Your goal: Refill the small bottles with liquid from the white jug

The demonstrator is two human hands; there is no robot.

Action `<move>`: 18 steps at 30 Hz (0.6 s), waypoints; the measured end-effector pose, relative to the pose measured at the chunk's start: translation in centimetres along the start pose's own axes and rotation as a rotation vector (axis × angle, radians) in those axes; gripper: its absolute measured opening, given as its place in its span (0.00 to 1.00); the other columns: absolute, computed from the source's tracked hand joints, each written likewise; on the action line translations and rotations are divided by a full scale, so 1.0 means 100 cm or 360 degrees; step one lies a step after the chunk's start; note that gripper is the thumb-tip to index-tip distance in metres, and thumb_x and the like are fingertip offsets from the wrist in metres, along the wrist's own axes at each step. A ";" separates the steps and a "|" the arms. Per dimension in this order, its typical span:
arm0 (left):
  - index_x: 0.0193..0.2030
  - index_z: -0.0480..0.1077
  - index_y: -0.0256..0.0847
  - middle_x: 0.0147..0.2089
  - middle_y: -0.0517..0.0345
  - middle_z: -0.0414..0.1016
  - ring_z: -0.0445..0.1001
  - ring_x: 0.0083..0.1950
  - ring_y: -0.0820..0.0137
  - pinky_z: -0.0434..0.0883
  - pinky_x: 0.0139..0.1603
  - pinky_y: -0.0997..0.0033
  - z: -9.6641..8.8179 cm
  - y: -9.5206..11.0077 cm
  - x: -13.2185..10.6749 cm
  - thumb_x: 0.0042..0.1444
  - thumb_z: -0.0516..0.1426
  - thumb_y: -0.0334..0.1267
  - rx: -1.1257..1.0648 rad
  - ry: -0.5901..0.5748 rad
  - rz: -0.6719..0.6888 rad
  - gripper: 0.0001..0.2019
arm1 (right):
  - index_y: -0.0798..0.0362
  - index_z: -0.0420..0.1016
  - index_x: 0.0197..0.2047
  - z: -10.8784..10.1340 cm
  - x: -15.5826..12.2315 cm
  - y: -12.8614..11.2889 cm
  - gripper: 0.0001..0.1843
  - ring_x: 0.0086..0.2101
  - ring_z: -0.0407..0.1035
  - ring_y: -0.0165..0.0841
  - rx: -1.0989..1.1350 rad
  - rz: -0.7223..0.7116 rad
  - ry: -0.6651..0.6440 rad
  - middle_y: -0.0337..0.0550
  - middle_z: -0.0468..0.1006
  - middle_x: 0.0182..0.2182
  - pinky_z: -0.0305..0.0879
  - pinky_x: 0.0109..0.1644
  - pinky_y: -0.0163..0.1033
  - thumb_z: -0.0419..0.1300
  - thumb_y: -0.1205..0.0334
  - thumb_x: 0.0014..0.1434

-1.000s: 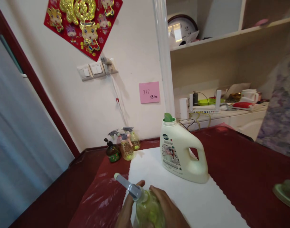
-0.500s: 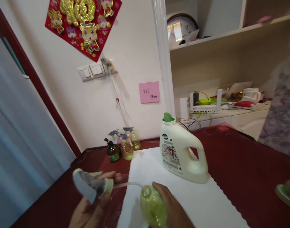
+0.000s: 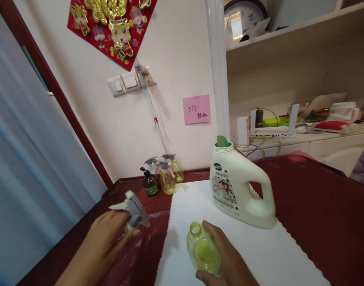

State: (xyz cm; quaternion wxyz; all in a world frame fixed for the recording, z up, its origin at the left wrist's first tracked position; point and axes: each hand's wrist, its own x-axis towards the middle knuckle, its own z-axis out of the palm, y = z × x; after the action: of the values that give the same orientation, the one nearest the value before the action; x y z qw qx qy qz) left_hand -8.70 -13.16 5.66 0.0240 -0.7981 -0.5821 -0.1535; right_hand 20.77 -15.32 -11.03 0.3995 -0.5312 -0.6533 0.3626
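My left hand (image 3: 110, 234) grips a grey and pale green trigger spray head (image 3: 134, 208) over the dark red table, left of the white sheet. Its dip tube does not show from here. My right hand (image 3: 226, 254) is wrapped round the side of a clear yellow-green spray bottle (image 3: 204, 254), whose open neck faces up, on or just above the sheet (image 3: 182, 206). Behind that bottle stands a large pale green detergent jug (image 3: 244, 198), with its mouth uncapped and a green spout inside.
By the wall stand a dark pump bottle (image 3: 151, 183) and several spray bottles (image 3: 168, 180). A white router (image 3: 272, 131) and cables occupy the counter at right. A pink note (image 3: 196, 109) is stuck to the wall.
The spray head's tube has come out of the bottle neck. My left hand has turned the spray head and carried it away from the bottle. The camera view has shifted slightly.
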 end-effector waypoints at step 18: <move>0.40 0.80 0.44 0.48 0.47 0.84 0.79 0.53 0.51 0.69 0.53 0.57 0.064 -0.031 0.016 0.53 0.55 0.38 0.0323 -0.0717 -0.0211 0.13 | 0.53 0.53 0.75 -0.007 -0.002 -0.010 0.55 0.69 0.58 0.47 -0.0022 0.0015 -0.0066 0.54 0.62 0.72 0.53 0.74 0.53 0.66 0.65 0.45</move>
State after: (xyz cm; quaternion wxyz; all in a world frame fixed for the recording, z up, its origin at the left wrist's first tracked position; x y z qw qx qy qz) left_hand -9.73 -9.30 -0.37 -0.0363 -0.7658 -0.6363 0.0861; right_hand 20.99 -15.69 -9.88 0.3805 -0.5292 -0.6614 0.3710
